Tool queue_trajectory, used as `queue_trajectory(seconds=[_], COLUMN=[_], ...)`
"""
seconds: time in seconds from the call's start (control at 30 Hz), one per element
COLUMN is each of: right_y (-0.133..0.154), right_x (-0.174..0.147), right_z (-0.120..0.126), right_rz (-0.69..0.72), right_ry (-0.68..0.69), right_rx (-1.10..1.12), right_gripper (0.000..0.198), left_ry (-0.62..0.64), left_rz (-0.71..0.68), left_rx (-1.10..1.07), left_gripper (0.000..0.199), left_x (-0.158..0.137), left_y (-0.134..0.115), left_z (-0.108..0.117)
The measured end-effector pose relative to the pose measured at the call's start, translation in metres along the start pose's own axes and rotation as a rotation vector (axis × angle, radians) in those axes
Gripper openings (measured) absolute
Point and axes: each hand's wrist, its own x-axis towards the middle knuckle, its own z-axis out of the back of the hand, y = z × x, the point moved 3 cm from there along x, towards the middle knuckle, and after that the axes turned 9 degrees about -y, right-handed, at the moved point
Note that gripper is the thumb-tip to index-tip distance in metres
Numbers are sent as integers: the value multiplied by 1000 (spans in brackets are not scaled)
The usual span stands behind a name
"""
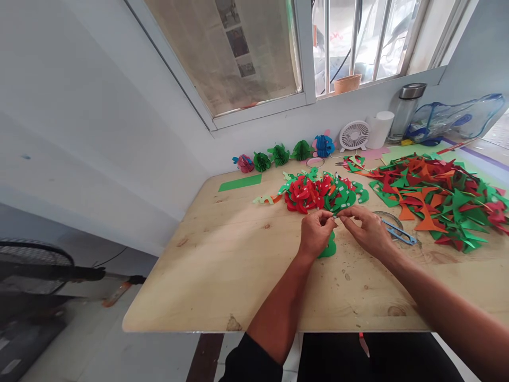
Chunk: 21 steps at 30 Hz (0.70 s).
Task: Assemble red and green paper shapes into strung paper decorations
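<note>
My left hand [317,232] and my right hand [366,227] meet over the table, fingertips pinched together and almost touching. A tiny pale bit shows between them, too small to name. Partly hidden by my left hand is a green paper cutout [328,247] with a rounded end; whether the fingers grip it is unclear. Just beyond my hands is a heap of red paper cutouts [303,194] and green paper cutouts [345,195] bearing small white patches. Beside my right hand lie a light-blue slim tool [401,233] and a clear ring [392,216], perhaps tape.
Red, orange and green paper scraps [441,196] pile up at the right. Several folded paper figures [280,154] line the wall, near a small white fan [353,136] and a glass bottle [405,114]. A green paper strip [240,182] lies on the wooden table [214,254].
</note>
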Motion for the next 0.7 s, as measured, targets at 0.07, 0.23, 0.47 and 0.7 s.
queue_trajectory(seconds=[0.07,0.23,0.47,0.7], right_y=[1,7,2,-9], right_x=[-1,-2,1,3], right_z=[0,3,9,0], right_rz=[5,-6,-172,-213], right_ry=[-13,-84,-175,-41], right_rx=[8,27,67,212], right_gripper=[20,21,22,25], left_ry=[-9,-31,-80,28], left_rz=[25,67,171,172], left_rx=[-30,-84,-196,-290], left_gripper=[9,8,8,12], left_x=[0,-1,3,0], left_y=[-1,-2,2,1], left_z=[0,1,2,-3])
